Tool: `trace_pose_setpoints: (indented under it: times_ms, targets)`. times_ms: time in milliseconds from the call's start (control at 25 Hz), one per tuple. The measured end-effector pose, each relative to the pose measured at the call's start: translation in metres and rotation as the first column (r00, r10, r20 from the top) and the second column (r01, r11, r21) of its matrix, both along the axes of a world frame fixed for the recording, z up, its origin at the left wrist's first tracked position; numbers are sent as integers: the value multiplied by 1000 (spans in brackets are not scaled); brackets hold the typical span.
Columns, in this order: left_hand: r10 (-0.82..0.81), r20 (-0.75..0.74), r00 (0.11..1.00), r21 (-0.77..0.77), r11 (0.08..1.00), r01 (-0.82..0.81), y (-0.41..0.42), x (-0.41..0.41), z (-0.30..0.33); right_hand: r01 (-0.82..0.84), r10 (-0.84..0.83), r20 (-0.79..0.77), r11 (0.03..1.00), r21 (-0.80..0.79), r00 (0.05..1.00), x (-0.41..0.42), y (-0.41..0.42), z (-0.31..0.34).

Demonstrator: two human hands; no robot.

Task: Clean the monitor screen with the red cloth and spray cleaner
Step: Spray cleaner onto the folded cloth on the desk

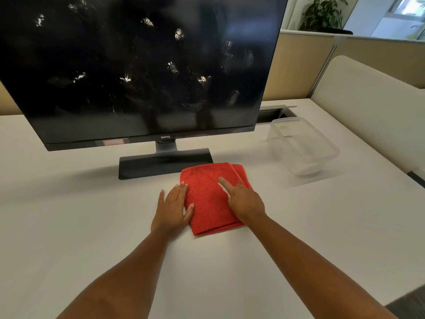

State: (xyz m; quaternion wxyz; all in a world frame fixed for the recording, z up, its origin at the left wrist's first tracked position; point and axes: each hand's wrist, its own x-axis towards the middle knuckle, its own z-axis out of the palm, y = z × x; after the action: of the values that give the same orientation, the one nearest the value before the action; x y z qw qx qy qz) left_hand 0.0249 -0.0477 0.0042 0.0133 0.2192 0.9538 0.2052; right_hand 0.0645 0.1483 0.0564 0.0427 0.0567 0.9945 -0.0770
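Both bare forearms reach forward from the lower edge of the view, drawing closer together toward the hands. The left hand lies flat, palm down, fingers straight and together, thumb stretched out to the right. The right hand is palm down too, its index finger pointing forward and to the left, the other fingers tucked under.

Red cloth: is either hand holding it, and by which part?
Neither grips it. The left hand touches the red cloth's left edge; the right hand rests on top.
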Motion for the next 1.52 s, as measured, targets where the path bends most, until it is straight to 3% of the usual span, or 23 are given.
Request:
trace_pose_setpoints:
  times_ms: [440,680,1280,1520]
  targets:
    - [-4,-21,1000,-13,1000,4,-1,0,-3,-11,11,3,999,35,1000,27,27,7]
    - [4,-6,1000,-30,1000,-4,0,1,-2,68,-68,-1,997,45,998,45,52,7]
    - [5,-2,1000,-8,1000,-5,0,0,-1,133,-128,-125,991,27,984,30,55,9]
    - [2,-12,1000,11,1000,-2,0,1,-1,146,-142,-90,989,38,986,12,50,13]
